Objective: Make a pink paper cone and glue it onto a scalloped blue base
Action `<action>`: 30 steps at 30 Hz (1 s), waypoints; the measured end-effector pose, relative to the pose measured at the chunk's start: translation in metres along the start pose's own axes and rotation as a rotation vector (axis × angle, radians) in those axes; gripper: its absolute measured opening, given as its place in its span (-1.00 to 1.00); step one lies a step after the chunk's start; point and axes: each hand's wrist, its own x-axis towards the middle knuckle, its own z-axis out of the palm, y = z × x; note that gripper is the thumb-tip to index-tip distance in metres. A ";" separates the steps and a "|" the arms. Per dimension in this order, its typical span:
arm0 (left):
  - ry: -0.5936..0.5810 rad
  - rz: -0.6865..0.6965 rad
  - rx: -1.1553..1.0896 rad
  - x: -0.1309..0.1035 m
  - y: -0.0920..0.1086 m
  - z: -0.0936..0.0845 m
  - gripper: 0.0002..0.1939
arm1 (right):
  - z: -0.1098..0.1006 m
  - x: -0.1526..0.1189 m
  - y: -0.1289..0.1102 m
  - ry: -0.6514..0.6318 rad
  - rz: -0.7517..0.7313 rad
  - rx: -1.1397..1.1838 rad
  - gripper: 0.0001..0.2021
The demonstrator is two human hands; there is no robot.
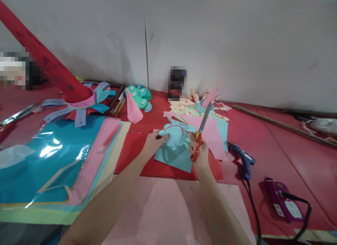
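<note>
My left hand (155, 142) pinches the left edge of a light blue paper cutout (173, 135) with a scalloped outline and red marker lines. My right hand (199, 150) is closed on orange-handled scissors (201, 132), whose blades point up and away, and its fingertips touch the cutout's right side. Beneath the cutout lies a light blue sheet (175, 159) on red board. Pink paper (210, 132) extends behind my right hand. A pink paper cone (133, 108) stands beyond my left hand.
A glue gun (244, 160) and purple power box (283, 201) with black cords lie at right. Blue and pink sheets (92, 164) are stacked at left, beside a tall red cone (52, 66). Green cutouts (140, 97) and cream petals (181, 105) sit near the wall.
</note>
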 end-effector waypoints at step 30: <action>0.001 0.074 -0.077 -0.002 -0.001 -0.001 -0.65 | 0.002 0.003 0.006 0.016 -0.188 -0.021 -0.67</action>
